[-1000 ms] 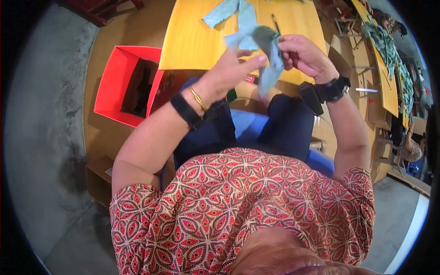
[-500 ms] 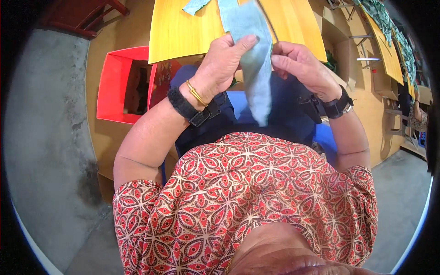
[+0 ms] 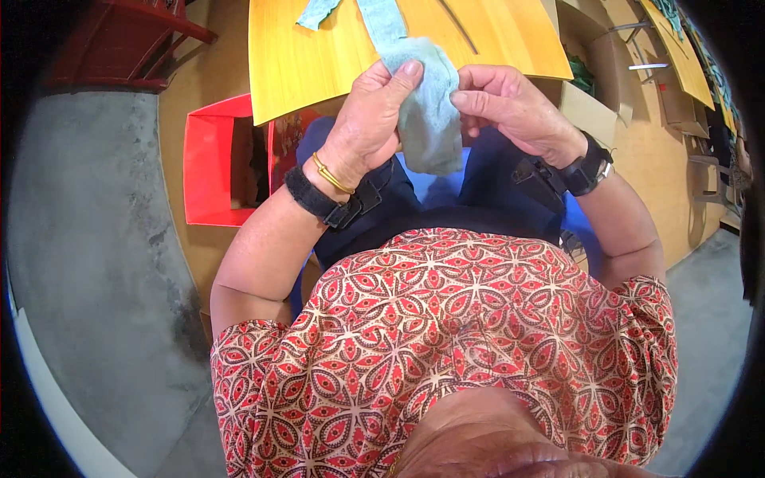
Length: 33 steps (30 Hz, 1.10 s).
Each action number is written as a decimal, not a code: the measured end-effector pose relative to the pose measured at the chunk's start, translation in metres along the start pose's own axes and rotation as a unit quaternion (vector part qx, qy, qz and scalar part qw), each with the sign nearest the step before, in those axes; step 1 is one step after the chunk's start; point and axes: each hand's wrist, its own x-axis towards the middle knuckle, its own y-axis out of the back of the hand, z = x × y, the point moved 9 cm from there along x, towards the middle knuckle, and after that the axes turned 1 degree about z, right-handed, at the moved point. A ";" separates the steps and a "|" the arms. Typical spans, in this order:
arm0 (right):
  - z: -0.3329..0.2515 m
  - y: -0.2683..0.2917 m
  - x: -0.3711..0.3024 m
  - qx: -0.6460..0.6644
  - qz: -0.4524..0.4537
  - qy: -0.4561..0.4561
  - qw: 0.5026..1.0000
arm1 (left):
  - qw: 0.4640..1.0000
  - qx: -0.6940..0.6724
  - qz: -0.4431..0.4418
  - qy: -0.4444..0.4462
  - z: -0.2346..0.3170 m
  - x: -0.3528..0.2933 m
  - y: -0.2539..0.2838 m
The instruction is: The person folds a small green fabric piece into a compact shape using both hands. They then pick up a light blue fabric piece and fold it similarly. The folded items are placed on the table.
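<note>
Over my lap, at the near edge of the yellow table (image 3: 311, 64), I hold a light blue piece of cloth (image 3: 430, 88). My left hand (image 3: 370, 111) grips its left edge, thumb on top and fingers behind. At the cloth's right edge my right hand (image 3: 518, 111) pinches with thumb and forefinger. The cloth's lower end hangs down between my knees. A similar blue strip (image 3: 381, 20) lies on the table just above it; whether the two are joined I cannot tell. Another small blue piece (image 3: 317, 12) lies further left.
A thin dark rod or cord (image 3: 460, 28) lies on the table. Left of my legs stands an open red box (image 3: 203, 159). Cardboard boxes (image 3: 610, 72) stand at right, one with dark green stuff inside. Beyond them another yellow table (image 3: 677, 56) carries blue-green cloth.
The cloth's pointed lower end has swung up and now looks shorter and blunter. Both hands have shifted slightly, still on the cloth. The view has tilted a little.
</note>
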 end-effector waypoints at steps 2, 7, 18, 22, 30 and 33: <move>0.003 0.002 0.000 -0.002 0.006 -0.008 1.000 | 0.993 0.105 0.031 -0.035 -0.002 0.002 0.008; 0.000 0.023 -0.001 0.005 0.064 -0.037 0.997 | 0.857 0.443 0.184 -0.188 0.047 -0.003 0.030; -0.011 0.010 -0.008 -0.173 0.125 0.073 0.974 | 0.936 0.348 0.036 -0.028 0.006 -0.015 -0.007; -0.013 0.008 -0.009 -0.151 0.113 0.065 0.980 | 0.965 0.260 0.006 0.029 -0.002 -0.014 -0.006; -0.055 -0.025 -0.020 -0.427 0.114 0.250 0.861 | 0.888 0.448 0.044 -0.094 0.014 -0.014 -0.003; -0.052 -0.029 -0.023 -0.459 0.116 0.281 0.835 | 0.884 0.454 0.062 -0.095 0.010 -0.009 0.001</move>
